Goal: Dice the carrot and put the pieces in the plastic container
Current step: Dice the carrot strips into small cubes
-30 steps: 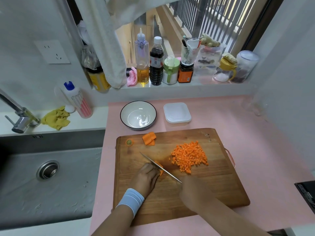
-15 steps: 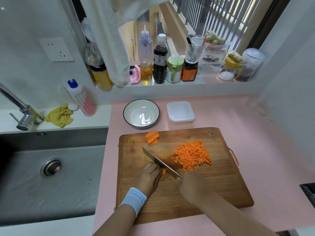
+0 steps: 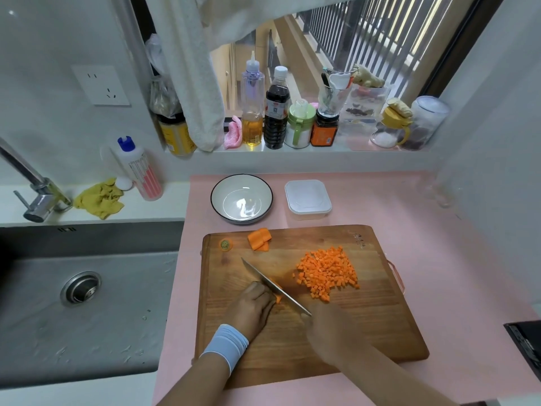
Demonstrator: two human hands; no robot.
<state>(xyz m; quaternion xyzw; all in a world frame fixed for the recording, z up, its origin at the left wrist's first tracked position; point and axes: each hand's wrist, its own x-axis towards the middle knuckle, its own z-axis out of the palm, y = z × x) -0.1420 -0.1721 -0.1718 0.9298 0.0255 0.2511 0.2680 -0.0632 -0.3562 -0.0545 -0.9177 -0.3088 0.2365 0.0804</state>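
Most dice lay piled on the board, near the left hand, which pinned a small piece beside the knife gripped by the right hand; dicing was under way, and next would likely come cutting the far chunk, then filling the container.

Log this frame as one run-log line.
step: dicing | left hand: holds carrot strip on cutting board | right hand: grips knife, blade at strip | diced pile: right of blade | plastic container: behind board, untouched
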